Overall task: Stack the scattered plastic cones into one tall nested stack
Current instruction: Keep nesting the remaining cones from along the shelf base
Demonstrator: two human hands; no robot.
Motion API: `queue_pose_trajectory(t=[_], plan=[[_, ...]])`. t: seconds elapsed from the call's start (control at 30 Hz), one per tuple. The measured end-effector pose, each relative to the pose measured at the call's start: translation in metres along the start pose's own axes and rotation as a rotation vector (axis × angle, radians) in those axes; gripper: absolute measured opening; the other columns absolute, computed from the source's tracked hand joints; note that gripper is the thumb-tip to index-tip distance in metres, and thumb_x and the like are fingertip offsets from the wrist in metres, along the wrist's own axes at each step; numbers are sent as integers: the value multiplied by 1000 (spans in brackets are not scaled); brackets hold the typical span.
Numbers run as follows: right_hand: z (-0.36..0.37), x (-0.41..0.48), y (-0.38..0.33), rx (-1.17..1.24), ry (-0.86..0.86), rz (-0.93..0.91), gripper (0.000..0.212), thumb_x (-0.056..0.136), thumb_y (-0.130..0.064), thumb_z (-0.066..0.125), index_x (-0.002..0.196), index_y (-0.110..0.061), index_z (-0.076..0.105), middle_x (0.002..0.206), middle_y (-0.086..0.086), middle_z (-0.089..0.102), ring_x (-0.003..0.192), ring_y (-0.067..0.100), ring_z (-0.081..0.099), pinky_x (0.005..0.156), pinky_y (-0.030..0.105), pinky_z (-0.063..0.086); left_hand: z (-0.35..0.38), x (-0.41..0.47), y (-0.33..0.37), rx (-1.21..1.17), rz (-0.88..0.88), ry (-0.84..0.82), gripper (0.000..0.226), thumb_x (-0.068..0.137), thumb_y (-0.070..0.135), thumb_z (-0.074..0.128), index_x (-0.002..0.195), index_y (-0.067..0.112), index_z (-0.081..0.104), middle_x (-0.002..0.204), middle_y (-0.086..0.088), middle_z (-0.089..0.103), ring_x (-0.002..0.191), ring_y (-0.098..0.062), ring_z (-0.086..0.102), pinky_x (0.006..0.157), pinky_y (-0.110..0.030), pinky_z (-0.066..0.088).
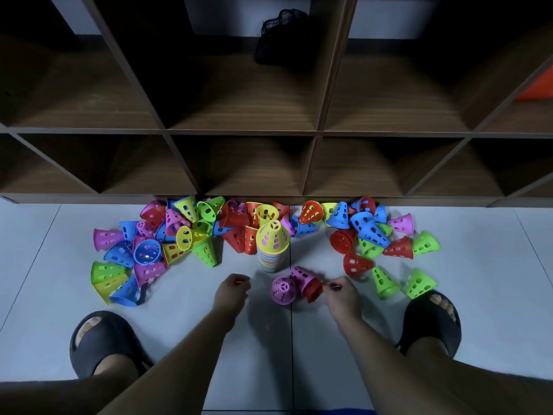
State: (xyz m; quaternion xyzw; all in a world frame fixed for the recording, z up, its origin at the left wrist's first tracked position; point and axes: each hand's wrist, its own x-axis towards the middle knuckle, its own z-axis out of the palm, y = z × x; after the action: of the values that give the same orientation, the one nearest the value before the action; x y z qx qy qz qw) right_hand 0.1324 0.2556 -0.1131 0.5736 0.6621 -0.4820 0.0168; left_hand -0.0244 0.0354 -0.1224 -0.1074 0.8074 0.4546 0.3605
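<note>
A tall nested stack of cones (271, 250), topped by a yellow one, stands on the floor in the middle. Just in front of it a purple cone (283, 290) stands upright. Beside that, another purple cone (300, 274) lies on its side, nested with a red cone (312, 292). My right hand (341, 296) pinches the red cone's rim from the right. My left hand (232, 290) hovers left of the purple cone with loosely curled fingers, holding nothing. Several loose cones lie heaped to the left (149, 250) and to the right (371, 235).
A dark wooden cubby shelf (314, 133) rises right behind the cones; a black mesh bag (281, 37) sits in an upper cubby. My feet in black slippers are planted at left (101, 342) and right (431, 322). Light floor tiles (45, 265) lie bare further out.
</note>
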Motion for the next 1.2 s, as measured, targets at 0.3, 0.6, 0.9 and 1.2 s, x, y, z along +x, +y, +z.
queue_pose_trajectory(t=[0.3, 0.6, 0.9, 1.2], plan=[[16, -3, -10, 297, -166, 70, 17, 94, -12, 73, 102, -13, 59, 88, 12, 78, 65, 23, 76, 47, 26, 46, -67, 48, 25, 161, 135, 292, 20, 98, 18, 66, 117, 20, 69, 110, -6, 72, 95, -31, 65, 73, -38, 54], [21, 4, 2, 247, -209, 1, 11, 95, -6, 70, 98, -17, 69, 96, 14, 78, 61, 18, 69, 51, 29, 46, -101, 80, 25, 502, 349, 210, 41, 98, 16, 70, 138, 20, 63, 153, -6, 47, 113, -32, 66, 92, -45, 60], [26, 8, -2, 230, -273, -42, 17, 98, -8, 68, 106, -21, 74, 96, 6, 79, 78, 20, 76, 53, 21, 50, -96, 81, 15, 695, 328, 190, 41, 91, 13, 70, 133, 15, 68, 142, -15, 56, 114, -41, 65, 90, -43, 56], [19, 11, 11, 30, -34, -22, 13, 86, -14, 80, 83, -21, 70, 80, 2, 77, 78, 27, 75, 67, 32, 56, -77, 42, -6, 508, 204, 293, 24, 93, 14, 63, 108, 27, 76, 100, -6, 78, 93, -31, 69, 76, -31, 53]])
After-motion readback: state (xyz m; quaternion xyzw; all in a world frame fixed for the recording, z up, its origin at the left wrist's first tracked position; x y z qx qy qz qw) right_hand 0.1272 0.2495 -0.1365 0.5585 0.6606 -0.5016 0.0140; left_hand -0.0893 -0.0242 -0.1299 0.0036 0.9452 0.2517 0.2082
